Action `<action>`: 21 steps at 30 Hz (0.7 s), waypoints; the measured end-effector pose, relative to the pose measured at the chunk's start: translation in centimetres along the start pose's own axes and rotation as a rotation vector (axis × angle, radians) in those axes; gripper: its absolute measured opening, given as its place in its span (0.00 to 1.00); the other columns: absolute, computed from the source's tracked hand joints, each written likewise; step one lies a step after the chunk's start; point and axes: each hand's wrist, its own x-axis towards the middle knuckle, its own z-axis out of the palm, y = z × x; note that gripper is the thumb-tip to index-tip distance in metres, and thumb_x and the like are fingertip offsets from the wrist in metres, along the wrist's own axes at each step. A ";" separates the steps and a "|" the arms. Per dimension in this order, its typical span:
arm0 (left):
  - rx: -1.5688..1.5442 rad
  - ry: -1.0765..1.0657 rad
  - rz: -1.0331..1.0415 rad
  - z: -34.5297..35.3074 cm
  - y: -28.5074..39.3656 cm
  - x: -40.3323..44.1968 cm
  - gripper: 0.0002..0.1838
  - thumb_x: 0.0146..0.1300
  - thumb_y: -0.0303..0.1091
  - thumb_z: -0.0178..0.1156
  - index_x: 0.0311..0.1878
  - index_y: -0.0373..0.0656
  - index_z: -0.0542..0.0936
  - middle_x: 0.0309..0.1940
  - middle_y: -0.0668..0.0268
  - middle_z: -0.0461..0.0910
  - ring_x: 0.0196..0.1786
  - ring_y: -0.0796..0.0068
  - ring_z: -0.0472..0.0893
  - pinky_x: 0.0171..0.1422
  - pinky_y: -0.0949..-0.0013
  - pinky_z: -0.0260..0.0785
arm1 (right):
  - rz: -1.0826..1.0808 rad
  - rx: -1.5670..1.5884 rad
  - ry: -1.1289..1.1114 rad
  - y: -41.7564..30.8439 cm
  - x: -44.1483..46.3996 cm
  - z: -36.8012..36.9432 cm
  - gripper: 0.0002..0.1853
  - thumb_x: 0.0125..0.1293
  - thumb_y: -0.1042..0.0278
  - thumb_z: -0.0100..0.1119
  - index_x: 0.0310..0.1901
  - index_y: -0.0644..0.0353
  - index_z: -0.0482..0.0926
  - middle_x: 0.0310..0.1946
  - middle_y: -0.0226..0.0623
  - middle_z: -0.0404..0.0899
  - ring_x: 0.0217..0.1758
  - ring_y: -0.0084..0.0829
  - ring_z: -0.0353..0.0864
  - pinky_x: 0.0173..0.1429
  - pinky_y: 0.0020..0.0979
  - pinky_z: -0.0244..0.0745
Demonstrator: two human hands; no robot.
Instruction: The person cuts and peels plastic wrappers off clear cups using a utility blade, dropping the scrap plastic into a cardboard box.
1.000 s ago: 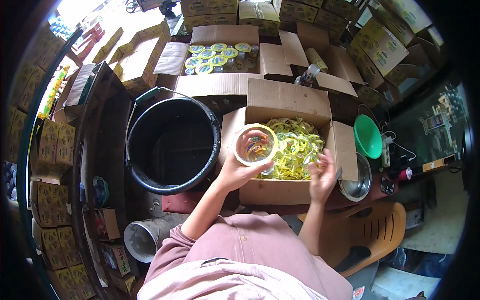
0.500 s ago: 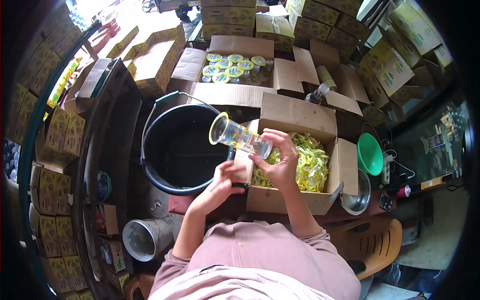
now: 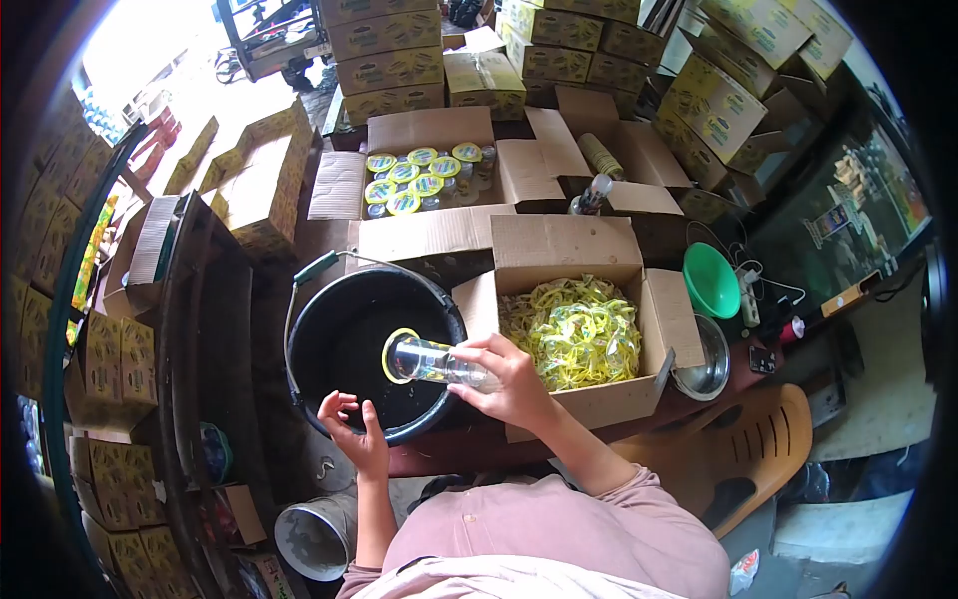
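Observation:
My right hand [image 3: 509, 382] grips a clear plastic cup [image 3: 434, 361] with a yellow rim by its base end. The cup lies tilted on its side over the black bucket [image 3: 457, 299], its rim end pointing left. At the bucket's near edge, my left hand [image 3: 354, 434] is empty with fingers apart and slightly curled. To the right of the bucket, a cardboard box [image 3: 567, 242] holds a heap of yellow and clear plastic scraps [image 3: 574, 334].
Behind, an open carton [image 3: 429, 130] holds several lidded cups [image 3: 419, 180]. A green bowl [image 3: 711, 282] and a metal bowl [image 3: 714, 364] stand at the right, near an orange chair [image 3: 763, 449]. A grey bucket [image 3: 314, 539] is low on the left.
My right hand has brought the cup left and down, from beside the scrap box to over the bucket. My left hand has moved left, away from the cup. The camera view has shifted.

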 end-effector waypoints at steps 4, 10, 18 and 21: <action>0.061 0.052 0.025 0.7 0.4 0.3 0.18 0.56 0.29 0.54 0.50 0.42 0.65 0.36 0.67 0.69 0.35 0.78 0.67 0.42 0.72 0.56 | 0.036 -0.001 -0.030 1.0 -0.4 -1.1 0.22 0.41 0.70 0.70 0.43 0.61 0.78 0.33 0.40 0.76 0.36 0.35 0.78 0.43 0.30 0.74; 0.179 0.121 -0.022 1.3 0.5 0.3 0.17 0.56 0.30 0.54 0.49 0.41 0.65 0.35 0.66 0.69 0.35 0.76 0.68 0.42 0.71 0.57 | 0.134 0.020 0.494 9.5 3.4 -10.0 0.21 0.44 0.66 0.70 0.41 0.62 0.77 0.33 0.35 0.78 0.33 0.24 0.76 0.38 0.25 0.73; 0.288 0.170 -0.111 1.8 0.4 0.2 0.15 0.59 0.32 0.52 0.49 0.41 0.66 0.34 0.68 0.69 0.34 0.78 0.68 0.40 0.73 0.59 | 0.104 -0.510 0.573 21.0 12.9 -25.4 0.25 0.40 0.73 0.68 0.44 0.67 0.74 0.34 0.45 0.78 0.38 0.37 0.79 0.43 0.34 0.74; 0.338 0.199 -0.099 1.9 0.0 0.0 0.15 0.61 0.33 0.52 0.50 0.41 0.66 0.34 0.68 0.70 0.34 0.79 0.68 0.40 0.74 0.60 | 0.054 -0.681 0.451 25.6 14.9 -25.3 0.31 0.37 0.69 0.69 0.48 0.67 0.71 0.32 0.45 0.79 0.36 0.42 0.79 0.44 0.36 0.74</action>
